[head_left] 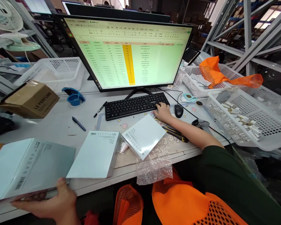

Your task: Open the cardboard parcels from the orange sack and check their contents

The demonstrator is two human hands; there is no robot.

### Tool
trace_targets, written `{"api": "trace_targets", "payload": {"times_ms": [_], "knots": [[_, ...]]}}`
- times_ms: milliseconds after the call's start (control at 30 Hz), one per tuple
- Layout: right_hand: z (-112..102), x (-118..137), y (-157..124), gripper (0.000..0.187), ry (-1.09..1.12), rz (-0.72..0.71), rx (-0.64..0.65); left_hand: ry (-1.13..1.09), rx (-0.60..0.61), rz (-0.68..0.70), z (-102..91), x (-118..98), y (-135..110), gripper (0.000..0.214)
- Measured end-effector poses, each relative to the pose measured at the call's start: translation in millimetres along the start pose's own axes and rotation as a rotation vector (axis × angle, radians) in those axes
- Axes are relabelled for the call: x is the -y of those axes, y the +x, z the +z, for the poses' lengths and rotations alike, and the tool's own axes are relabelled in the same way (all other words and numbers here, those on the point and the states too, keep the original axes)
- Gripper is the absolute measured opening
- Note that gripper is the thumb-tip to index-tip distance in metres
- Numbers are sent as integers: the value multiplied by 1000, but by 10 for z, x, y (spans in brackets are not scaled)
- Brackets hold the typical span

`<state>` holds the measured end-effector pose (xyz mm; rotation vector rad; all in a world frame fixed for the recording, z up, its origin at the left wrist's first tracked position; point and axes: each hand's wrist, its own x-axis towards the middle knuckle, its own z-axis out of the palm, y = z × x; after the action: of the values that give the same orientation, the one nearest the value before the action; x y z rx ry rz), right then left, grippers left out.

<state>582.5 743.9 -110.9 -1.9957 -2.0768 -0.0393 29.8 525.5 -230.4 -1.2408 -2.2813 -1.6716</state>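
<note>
My left hand (57, 200) is at the lower left, its thumb against the near side of a large white box (45, 159) and its fingers partly hidden under the lower edge. The box is tilted, with printed text and a barcode. My right hand (163, 112) rests on the right end of a black keyboard (131, 107), fingers bent over the number keys and holding nothing. Between my hands lie a second white box (95, 153) and a thinner white box (144, 135). Beside the right forearm is a black mouse (178, 111).
A monitor (150, 62) showing a spreadsheet stands behind the keyboard. Bubble wrap (154, 168) hangs over the desk's front edge. A yellow-black cutter (175, 133) lies under my right forearm. White baskets (264, 115) stand right; a cardboard box (30, 100) and pen (79, 123) lie left.
</note>
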Motion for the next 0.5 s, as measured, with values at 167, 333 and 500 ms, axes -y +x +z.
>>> {"api": "trace_targets", "payload": {"times_ms": [167, 333, 500], "knots": [[7, -115, 44, 67, 16, 11, 0, -1, -102, 108, 48, 140, 21, 150], [-3, -89, 39, 55, 25, -23, -51, 2, -89, 89, 47, 146, 6, 147], [-12, 38, 143, 47, 17, -15, -92, 19, -86, 37, 41, 74, -1, 153]]}}
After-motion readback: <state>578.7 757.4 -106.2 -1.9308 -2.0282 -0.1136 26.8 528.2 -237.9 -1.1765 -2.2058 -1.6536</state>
